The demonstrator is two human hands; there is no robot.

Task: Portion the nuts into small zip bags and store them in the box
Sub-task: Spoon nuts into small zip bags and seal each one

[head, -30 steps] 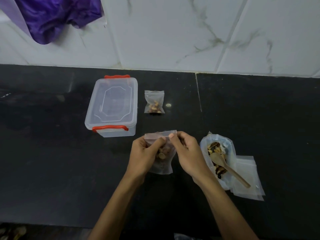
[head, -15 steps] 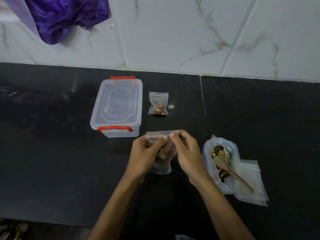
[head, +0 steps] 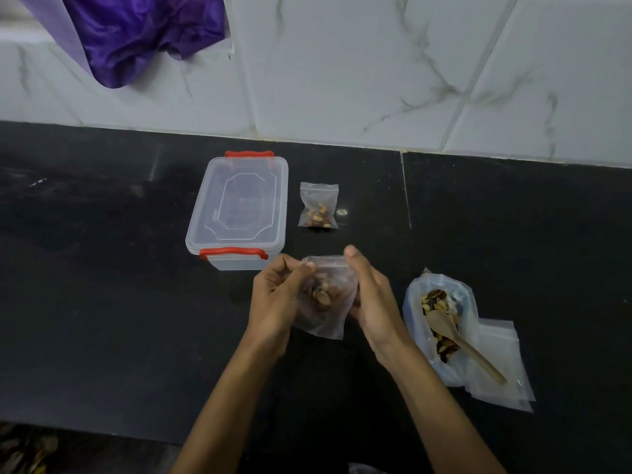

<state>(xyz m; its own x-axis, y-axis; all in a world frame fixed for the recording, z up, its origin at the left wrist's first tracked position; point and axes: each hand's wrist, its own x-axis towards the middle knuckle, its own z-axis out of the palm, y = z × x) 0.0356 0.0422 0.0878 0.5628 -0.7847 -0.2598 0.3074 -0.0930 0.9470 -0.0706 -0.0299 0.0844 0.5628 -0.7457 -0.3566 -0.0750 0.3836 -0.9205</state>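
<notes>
On the black stone counter (head: 102,302) below marbled tiles, the left hand (head: 277,299) and right hand (head: 371,302) both pinch a nut-filled zip bag (head: 325,302), held just before the closed box (head: 239,210). Sealing well likely means pressing along the whole strip, squeezing air out.

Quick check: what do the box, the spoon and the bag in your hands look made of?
Box: clear rigid plastic, glossy, with red clip handles; you can see through the lid.
Spoon: looks like pale wood, matte, though the grain is too small to confirm.
Bag: thin, slightly frosted plastic film; the nuts show through it and it crumples.
</notes>
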